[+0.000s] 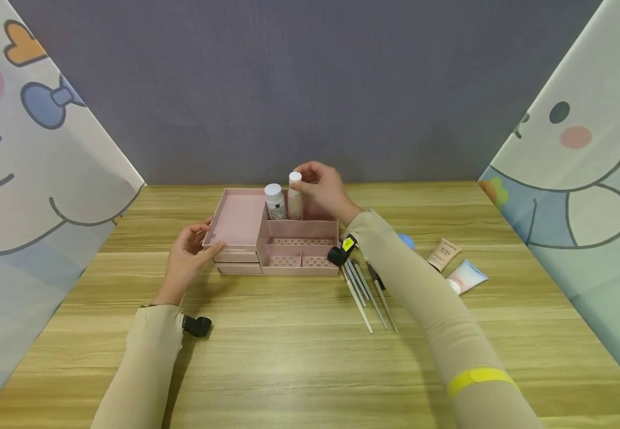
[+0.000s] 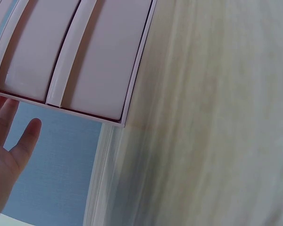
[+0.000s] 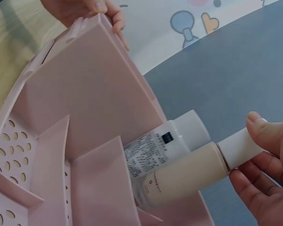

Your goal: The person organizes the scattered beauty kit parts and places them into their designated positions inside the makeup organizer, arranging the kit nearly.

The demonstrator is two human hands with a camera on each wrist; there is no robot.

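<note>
At the back compartment of the pink organizer (image 1: 237, 217), the right hand (image 1: 324, 189) pinched the white cap (image 3: 239, 147) of a beige bottle (image 3: 191, 174), base inside, just beside a white bottle (image 1: 275, 205). Left hand (image 1: 185, 253) gripped the organizer's corner. Possible trouble, to my eye: a sideways nudge tipping the white neighbour, or the smooth cap slipping loose. Beige bottle: slim, cylindrical, small dark print, glassy at the foot.
</note>
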